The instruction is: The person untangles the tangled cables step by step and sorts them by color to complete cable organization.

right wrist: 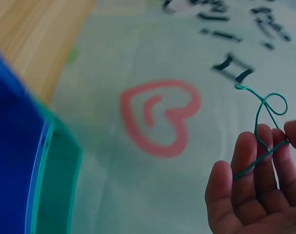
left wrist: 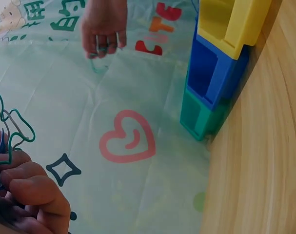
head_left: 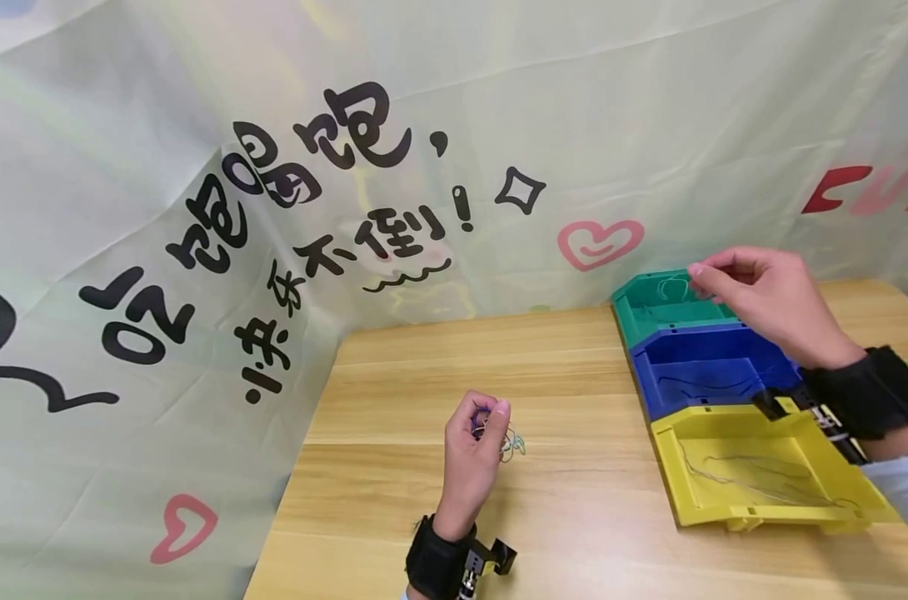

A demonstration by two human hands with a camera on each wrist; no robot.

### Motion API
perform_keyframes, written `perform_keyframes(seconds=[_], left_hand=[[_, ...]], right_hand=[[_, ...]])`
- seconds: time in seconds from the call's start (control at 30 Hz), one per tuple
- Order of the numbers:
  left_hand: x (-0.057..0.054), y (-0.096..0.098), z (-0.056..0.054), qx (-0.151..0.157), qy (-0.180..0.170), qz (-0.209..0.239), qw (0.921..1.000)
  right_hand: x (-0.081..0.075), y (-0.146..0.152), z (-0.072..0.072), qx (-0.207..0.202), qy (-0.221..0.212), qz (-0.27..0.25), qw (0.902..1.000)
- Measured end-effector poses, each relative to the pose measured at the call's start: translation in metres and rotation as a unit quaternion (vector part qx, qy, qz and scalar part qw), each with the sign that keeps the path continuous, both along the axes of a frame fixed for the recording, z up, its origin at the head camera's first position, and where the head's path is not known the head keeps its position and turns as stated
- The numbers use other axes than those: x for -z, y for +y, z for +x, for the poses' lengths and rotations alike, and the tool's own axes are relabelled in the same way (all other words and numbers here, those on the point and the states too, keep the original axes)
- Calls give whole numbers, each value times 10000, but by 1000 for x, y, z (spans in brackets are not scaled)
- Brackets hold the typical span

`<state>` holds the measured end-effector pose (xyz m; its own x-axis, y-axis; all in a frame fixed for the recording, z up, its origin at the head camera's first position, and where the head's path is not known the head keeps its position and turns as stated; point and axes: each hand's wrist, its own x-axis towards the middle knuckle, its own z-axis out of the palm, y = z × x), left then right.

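Observation:
My right hand (head_left: pixel 784 304) is raised over the green bin (head_left: pixel 628 323). Between thumb and fingers it pinches a thin green wire (right wrist: pixel 257 117), bent into loops that hang across the fingers. Lower and to the left, above the wooden table (head_left: pixel 566 500), my left hand (head_left: pixel 471 458) grips a tangle of thin wires (left wrist: pixel 22 127). Green, blue and pale strands stick out past its curled fingers, and part of the bundle is hidden inside the hand.
Nearer than the green bin, a blue bin (head_left: pixel 644 379) holds dark wires, and a yellow bin (head_left: pixel 671 467) holds pale grey wires (head_left: pixel 731 482). The three stand joined in a row on the right. A printed cloth (head_left: pixel 499 83) hangs behind the table.

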<state>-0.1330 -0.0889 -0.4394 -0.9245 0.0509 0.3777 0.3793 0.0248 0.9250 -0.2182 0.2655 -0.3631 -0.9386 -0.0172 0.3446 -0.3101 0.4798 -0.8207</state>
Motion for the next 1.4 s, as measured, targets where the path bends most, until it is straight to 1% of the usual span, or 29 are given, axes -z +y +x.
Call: perform_keyframes(seconds=[0.17,0.3,0.4,0.53,0.77,0.93,1.03,1.13,1.23,1.33,1.4], left_hand=[[0,-2,0,47,47,-23,10000],[1,-4,0,132,24,34,9999],[1,-5,0,190,7,73,9998],[1,-6,0,227,-3,89,9997],[-1,-5,-1,210,63,102,9997],[-2,-5,0,236,17,112,9997],[-2,-4,0,289,-74,146,9994],[-3,-3,0,363,-242,195,9989],[-3,-2,1,424,-409,230,9980],[-4,0,2,434,-523,294,9973],[-5,3,2,433,-533,387,9969]], right_hand=[[3,9,-27,258,-234,709,9969],[8,13,-44,245,-221,1148,9928],[14,16,-54,189,-275,1350,9903],[22,19,-61,145,-436,1557,9867],[35,24,-69,154,-433,1828,9821],[37,25,-66,212,-542,1996,9782],[35,22,-60,114,-485,1991,9787],[30,12,-52,-55,-361,1856,9819],[23,-5,-40,-289,-315,1623,9858],[16,-29,-23,-623,-224,1370,9884],[13,-48,-12,-951,13,1254,9875]])
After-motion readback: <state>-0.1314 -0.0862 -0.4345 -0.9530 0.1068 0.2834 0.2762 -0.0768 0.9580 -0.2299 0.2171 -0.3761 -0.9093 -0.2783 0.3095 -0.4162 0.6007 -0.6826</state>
